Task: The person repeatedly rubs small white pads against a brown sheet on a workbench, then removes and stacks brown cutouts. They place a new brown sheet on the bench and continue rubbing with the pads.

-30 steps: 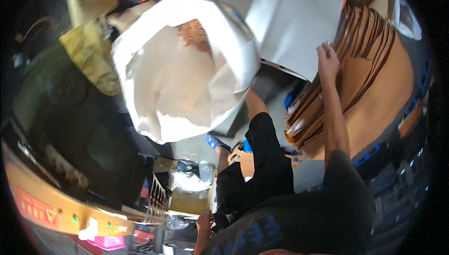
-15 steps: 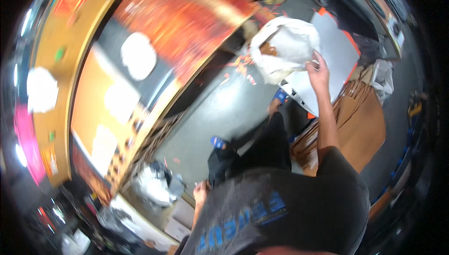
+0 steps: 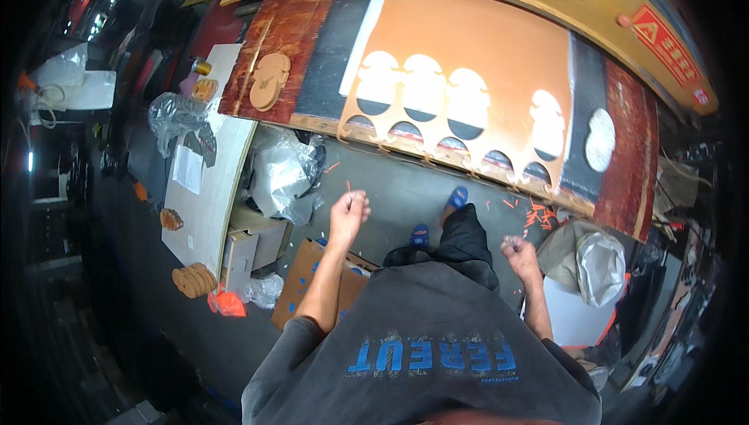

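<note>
Far to the left a long pale board runs down the floor, with a small stack of round wooden pieces at its lower end, another brown piece on its left edge and a sheet of paper lying on it. Crumpled clear plastic sits beside its upper part. Just right of the board lies a heap of grey plastic wrap, and below that an open cardboard box and a flat piece of cardboard with blue marks. The left hand is raised over the grey floor, curled into a closed fist that holds nothing, with the flat cardboard just below its forearm. Above both hands, a large orange sheet with rows of rounded cut-outs lies on a dark red panel, with a stack of cut wooden shapes at the panel's left part. Between the hands the person's blue shoes stand on the floor near the sheet's lower edge. The right hand is likewise closed into an empty fist, well apart from the left one. Small orange scraps are scattered on the floor just above it. To its right stands a sack lined with a grey plastic bag, beside a white board with an orange edge.
</note>
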Demonstrator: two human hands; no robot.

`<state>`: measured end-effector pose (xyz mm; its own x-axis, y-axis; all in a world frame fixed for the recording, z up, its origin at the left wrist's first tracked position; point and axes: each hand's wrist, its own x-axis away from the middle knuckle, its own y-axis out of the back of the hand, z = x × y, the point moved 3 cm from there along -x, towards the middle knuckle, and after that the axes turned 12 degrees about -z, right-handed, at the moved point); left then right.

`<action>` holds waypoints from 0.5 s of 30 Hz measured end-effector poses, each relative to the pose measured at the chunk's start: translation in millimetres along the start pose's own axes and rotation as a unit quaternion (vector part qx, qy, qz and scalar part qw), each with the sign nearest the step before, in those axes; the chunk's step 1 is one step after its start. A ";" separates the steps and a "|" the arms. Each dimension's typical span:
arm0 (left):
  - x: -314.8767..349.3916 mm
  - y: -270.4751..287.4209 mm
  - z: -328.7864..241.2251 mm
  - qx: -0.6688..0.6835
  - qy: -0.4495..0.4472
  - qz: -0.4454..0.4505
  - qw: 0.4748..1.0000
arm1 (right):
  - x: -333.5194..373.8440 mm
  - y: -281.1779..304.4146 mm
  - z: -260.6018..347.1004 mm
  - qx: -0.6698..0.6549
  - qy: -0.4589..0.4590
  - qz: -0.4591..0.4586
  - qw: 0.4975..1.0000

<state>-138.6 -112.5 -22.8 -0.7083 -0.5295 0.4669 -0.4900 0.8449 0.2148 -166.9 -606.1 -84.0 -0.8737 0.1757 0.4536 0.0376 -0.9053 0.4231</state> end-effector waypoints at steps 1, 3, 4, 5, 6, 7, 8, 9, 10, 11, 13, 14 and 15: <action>-17.9 -4.8 -21.6 -0.021 -0.037 -0.013 0.999 | -17.9 0.4 43.7 -0.031 0.030 0.050 0.998; -56.3 -15.7 -62.9 -0.048 -0.101 -0.035 0.993 | -47.8 -5.6 119.8 0.003 0.064 0.013 0.998; -73.0 -18.4 -82.6 -0.035 -0.143 -0.041 0.988 | -61.3 -9.2 155.8 -0.001 0.131 0.018 0.991; -88.3 -17.7 -97.0 -0.050 -0.113 -0.063 0.990 | -77.3 -19.2 182.2 -0.012 0.115 0.007 0.993; -104.9 -17.7 -115.0 -0.019 -0.117 -0.069 0.990 | -94.3 -26.5 207.8 -0.058 0.139 0.006 0.989; -119.7 -16.9 -131.0 -0.007 -0.121 -0.098 0.988 | -109.7 -33.2 227.1 -0.056 0.159 -0.003 0.986; -127.2 -11.2 -144.6 -0.026 -0.131 -0.123 0.983 | -124.0 -42.9 243.4 -0.063 0.194 0.016 0.979; -132.9 -4.6 -159.4 -0.056 -0.172 -0.124 0.976 | -137.0 -47.4 255.4 -0.059 0.218 0.011 0.974; -137.9 -1.6 -168.6 -0.094 -0.155 -0.115 0.977 | -147.5 -46.7 262.0 -0.044 0.204 -0.006 0.978; -143.1 -2.2 -178.0 -0.088 -0.176 -0.112 0.974 | -159.0 -48.3 267.4 -0.032 0.185 0.006 0.982; -148.5 -12.3 -187.6 -0.072 -0.158 -0.114 0.978 | -179.5 -44.3 272.9 -0.041 0.108 0.009 0.993; -151.3 -19.1 -190.0 -0.050 -0.138 -0.116 0.982 | -185.8 -42.6 273.0 -0.071 0.044 0.020 0.996; -151.3 -30.5 -191.1 -0.034 -0.139 -0.104 0.984 | -191.3 -36.7 276.5 -0.049 0.064 -0.003 0.997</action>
<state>80.6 -43.6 63.9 -0.7123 -0.6841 0.1568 -0.6107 0.7142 0.3419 132.9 -499.5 30.6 -0.9288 0.1366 0.3445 -0.0107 -0.9391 0.3434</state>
